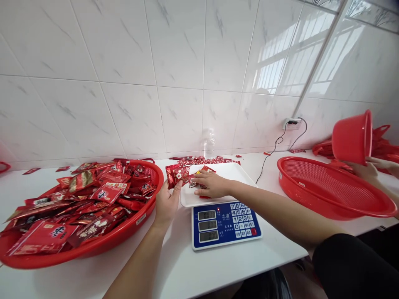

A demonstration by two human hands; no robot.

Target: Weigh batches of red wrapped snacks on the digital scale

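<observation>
My left hand is closed around several shiny red snack packets at the left edge of the scale's white tray. Over that tray, my right hand reaches in from the right, palm down and fingers stretched out, touching a few more red packets that it partly covers. Below the tray is the blue panel of the digital scale, with keys and three small displays; their digits are too faint to read surely.
A red basket heaped with red packets stands left. Right is another red basket. Beyond it, another person's hands hold a red tub. A clear jar and loose packets lie by the wall. A black cable runs to a socket.
</observation>
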